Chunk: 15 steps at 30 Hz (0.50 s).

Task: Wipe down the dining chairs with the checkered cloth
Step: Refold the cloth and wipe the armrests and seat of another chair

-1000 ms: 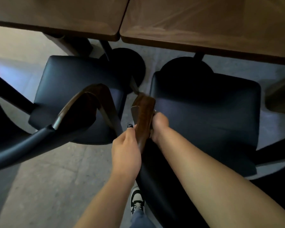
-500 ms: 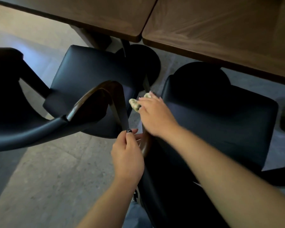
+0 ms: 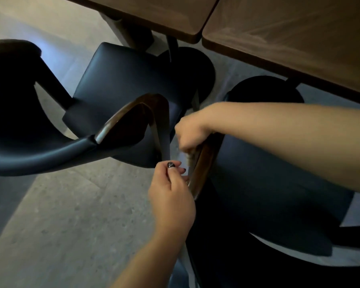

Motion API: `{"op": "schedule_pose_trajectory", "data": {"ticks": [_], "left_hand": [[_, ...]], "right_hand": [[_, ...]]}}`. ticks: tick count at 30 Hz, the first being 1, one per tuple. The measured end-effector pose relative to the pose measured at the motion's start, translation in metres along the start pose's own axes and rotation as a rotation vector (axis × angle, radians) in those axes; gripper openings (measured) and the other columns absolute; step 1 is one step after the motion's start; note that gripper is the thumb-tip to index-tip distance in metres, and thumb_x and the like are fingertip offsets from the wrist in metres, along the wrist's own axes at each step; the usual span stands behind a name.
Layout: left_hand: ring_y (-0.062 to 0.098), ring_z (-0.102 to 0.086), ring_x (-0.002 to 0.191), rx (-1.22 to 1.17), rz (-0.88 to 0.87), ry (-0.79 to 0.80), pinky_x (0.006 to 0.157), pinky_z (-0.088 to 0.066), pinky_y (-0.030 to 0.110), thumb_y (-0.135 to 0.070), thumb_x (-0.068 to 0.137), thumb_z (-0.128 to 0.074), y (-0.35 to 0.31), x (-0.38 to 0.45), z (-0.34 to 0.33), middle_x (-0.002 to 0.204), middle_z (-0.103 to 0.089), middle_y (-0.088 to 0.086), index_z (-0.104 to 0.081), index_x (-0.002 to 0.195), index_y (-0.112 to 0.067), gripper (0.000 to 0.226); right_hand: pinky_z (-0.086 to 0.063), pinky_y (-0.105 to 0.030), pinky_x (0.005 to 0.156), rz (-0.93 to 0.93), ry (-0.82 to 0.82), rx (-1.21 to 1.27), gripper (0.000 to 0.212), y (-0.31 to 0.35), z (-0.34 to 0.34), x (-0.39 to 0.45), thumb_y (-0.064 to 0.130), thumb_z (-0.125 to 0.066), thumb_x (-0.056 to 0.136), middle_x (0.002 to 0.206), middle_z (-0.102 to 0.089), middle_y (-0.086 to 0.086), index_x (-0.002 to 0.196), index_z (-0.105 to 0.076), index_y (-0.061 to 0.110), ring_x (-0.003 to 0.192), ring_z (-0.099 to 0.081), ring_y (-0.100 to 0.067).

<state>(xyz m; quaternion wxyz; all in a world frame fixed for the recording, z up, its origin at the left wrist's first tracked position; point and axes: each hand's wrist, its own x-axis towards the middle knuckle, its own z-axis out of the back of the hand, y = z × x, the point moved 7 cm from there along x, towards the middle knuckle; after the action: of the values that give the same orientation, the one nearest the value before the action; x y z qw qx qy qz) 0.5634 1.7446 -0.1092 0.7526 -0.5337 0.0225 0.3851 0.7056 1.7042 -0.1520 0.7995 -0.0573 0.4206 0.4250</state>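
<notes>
Two hands on a glossy curved wooden armrest [image 3: 202, 163], right hand [image 3: 190, 133] gripping it, left hand [image 3: 172, 196] pinching its edge

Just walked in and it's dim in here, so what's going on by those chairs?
A person is cleaning two black dining chairs pulled up to the wooden tables. The right hand is closed over the wooden armrest of the right chair, with a bit of pale cloth showing under its grip. The left hand holds the same armrest lower down. The left chair stands untouched beside it.
</notes>
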Motion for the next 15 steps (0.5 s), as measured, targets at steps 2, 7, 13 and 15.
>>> {"op": "schedule_pose_trajectory", "data": {"ticks": [2,7,13,15], "left_hand": [[0.004,-0.060,0.069,0.009,-0.018,-0.017,0.063,-0.050,0.033,-0.020,0.100,-0.040,-0.001,0.001,0.001,0.076,-0.063,-0.014,-0.061,0.085,-0.030,0.027],[0.004,-0.059,0.065,0.027,-0.025,-0.030,0.057,-0.048,0.029,-0.022,0.100,-0.038,0.001,0.000,0.002,0.078,-0.062,-0.016,-0.058,0.086,-0.031,0.026],[0.004,-0.058,0.063,0.078,-0.071,0.000,0.051,-0.044,0.020,-0.019,0.100,-0.040,-0.003,0.000,0.001,0.076,-0.063,-0.016,-0.058,0.081,-0.028,0.028],[0.004,-0.057,0.060,0.162,-0.080,0.048,0.048,-0.043,0.020,-0.022,0.100,-0.041,-0.005,-0.001,-0.002,0.076,-0.063,-0.018,-0.059,0.080,-0.030,0.027]], "right_hand": [[-0.036,-0.028,0.054,0.048,0.015,-0.121,0.024,0.012,-0.003,-0.006,0.028,-0.052,0.083,0.065,-0.048,0.003,0.060,-0.046,0.022,0.059,-0.048,-0.014],[-0.026,-0.027,0.048,0.148,0.107,-0.266,0.029,0.031,-0.004,-0.022,0.024,-0.044,0.092,0.068,-0.046,0.003,0.064,-0.044,0.022,0.060,-0.044,-0.012],[-0.043,-0.032,0.091,0.337,-0.396,0.347,0.026,0.002,-0.005,-0.081,0.022,-0.045,0.092,0.094,-0.067,0.002,0.088,-0.070,0.016,0.102,-0.058,-0.014],[-0.034,-0.030,0.109,0.224,-0.698,0.606,0.028,-0.008,-0.016,-0.086,0.014,-0.048,0.094,0.115,-0.067,-0.002,0.110,-0.071,0.010,0.124,-0.049,-0.016]]}}
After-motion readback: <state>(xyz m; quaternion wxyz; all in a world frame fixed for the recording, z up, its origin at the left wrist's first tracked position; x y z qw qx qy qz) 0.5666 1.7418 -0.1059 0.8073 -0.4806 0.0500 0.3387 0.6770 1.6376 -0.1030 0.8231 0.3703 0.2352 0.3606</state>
